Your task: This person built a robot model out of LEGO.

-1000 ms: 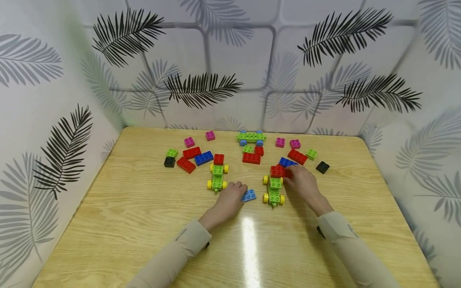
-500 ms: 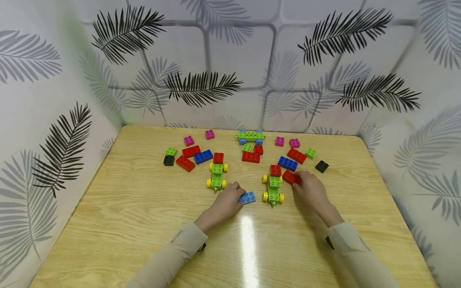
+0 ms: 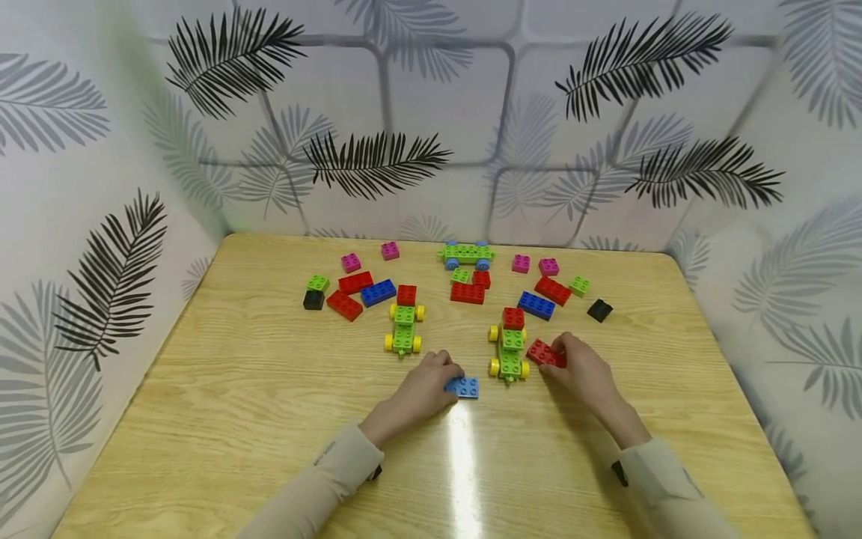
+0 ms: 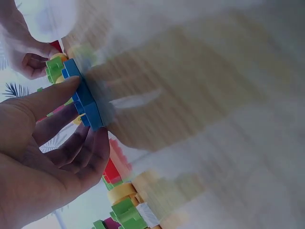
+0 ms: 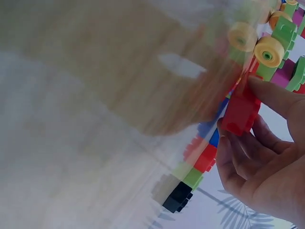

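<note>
A light blue brick (image 3: 466,388), flat on its sides and studded in two rows, sits at eight o'clock from the nearer green car (image 3: 509,363), a yellow-wheeled one with a small red block (image 3: 513,318) on its far end. A glossy red brick (image 3: 542,352), also studded, sits at three o'clock from that same car, just beside its wheels. A dark blue brick (image 3: 536,305) lies at twelve o'clock from the red one, a black brick (image 3: 600,310) at two o'clock.

The left hand (image 3: 419,391) reaches in from seven o'clock, its grip pinching the light blue brick between thumb and fingers. The right hand (image 3: 587,376) comes from five o'clock; its grip pinches the red brick by its outer end. Both forearms wear pale beige sleeves (image 3: 337,468).

The bench (image 3: 222,419) is yellowish wood grain, with a bright streak of glare (image 3: 463,468) at six o'clock from the light blue brick. Pale walls (image 3: 444,105) printed with black and grey fronds enclose it at nine, twelve and three o'clock.
</note>
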Demonstrator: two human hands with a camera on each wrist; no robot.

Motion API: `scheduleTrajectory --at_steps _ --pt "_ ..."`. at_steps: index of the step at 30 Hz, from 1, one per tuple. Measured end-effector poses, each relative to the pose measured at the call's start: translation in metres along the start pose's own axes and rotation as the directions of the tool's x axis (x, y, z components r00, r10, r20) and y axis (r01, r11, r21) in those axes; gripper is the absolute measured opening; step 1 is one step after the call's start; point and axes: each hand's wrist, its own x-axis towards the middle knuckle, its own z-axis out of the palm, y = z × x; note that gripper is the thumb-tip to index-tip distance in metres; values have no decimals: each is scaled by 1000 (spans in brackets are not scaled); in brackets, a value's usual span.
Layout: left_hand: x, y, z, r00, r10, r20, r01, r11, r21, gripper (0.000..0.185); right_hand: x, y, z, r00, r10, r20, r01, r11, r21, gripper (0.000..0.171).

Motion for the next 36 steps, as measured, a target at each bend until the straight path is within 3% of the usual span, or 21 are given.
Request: scheduleTrajectory --at_steps 4,8,13,18,21,26,36 --pt "-2 3 1 1000 12 9 -12 1000 7 30 -9 -2 -3 999 -10 -36 12 999 41 45" --pt "-3 6 1 1000 11 27 -11 1000 9 29 -19 -5 -6 986 -90 -139 100 993 64 52" --pt "-3 7 4 999 18 36 -19 999 26 28 -35 -18 -8 940 -200 -276 227 972 68 47" --pt "-1 7 4 999 42 26 -43 998 43 27 -48 -39 -11 896 -277 -347 322 943 80 48" --pt "-1 8 3 998 53 24 -54 997 47 27 -57 -54 -10 887 -309 -344 357 930 85 49" --pt "-2 7 2 998 60 27 -61 997 40 25 -69 -72 -1 904 -345 -252 380 919 106 48" --pt "1 5 3 997 78 -4 -78 997 19 26 -65 -78 29 888 -439 -135 449 892 55 52"
